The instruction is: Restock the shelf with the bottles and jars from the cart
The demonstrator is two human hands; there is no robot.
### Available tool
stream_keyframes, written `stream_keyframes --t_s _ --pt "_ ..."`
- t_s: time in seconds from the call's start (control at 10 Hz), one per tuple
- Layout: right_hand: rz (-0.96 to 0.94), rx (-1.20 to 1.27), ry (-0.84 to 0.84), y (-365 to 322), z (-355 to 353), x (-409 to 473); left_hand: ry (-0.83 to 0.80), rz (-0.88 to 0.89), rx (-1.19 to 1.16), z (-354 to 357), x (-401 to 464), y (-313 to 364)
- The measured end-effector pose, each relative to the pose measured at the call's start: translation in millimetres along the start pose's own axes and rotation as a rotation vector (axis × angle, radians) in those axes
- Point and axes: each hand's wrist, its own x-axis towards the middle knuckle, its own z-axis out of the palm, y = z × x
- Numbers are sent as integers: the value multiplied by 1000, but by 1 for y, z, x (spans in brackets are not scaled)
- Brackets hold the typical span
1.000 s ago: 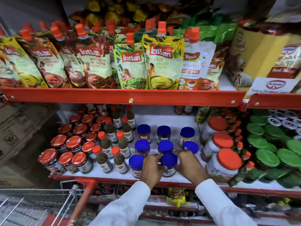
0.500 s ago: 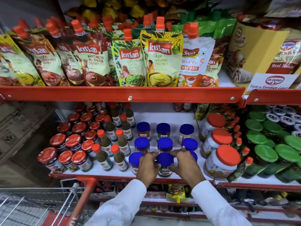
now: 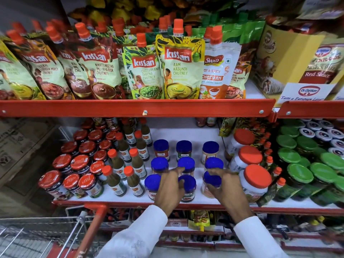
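Several blue-lid jars stand in rows on the white middle shelf (image 3: 188, 134). My left hand (image 3: 170, 190) curls around the left side of the front middle blue-lid jar (image 3: 189, 184), index finger stretched up toward the jar behind. My right hand (image 3: 226, 189) wraps the front right blue-lid jar (image 3: 212, 180) from the right, with fingers over its lid edge. Both jars stand upright at the shelf's front. Another blue-lid jar (image 3: 153, 182) stands untouched just left of my left hand.
Orange-capped sauce bottles (image 3: 130, 179) and red-lid jars (image 3: 78, 162) fill the shelf's left. White jars with orange lids (image 3: 257, 176) crowd my right hand, and green-lid jars (image 3: 299, 173) lie further right. Chutney pouches (image 3: 178, 71) line the upper shelf. The cart's red handle (image 3: 91, 226) is lower left.
My right hand left the front middle jar and moved right onto the front right jar. My left hand stayed on the middle jar. The view shifted slightly downward.
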Motion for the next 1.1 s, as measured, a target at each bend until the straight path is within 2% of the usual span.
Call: stream_keyframes --t_s 0.1,0.3,0.6,1.1 --pt "73 23 44 16 -7 -5 -3 111 70 11 6 18" --pt "146 120 -7 27 0 -8 -153 231 272 39 16 42" --pt "111 207 -73 54 -5 2 -145 191 257 62 19 51" --pt "58 100 -139 67 -14 3 -94 70 188 84 9 50"
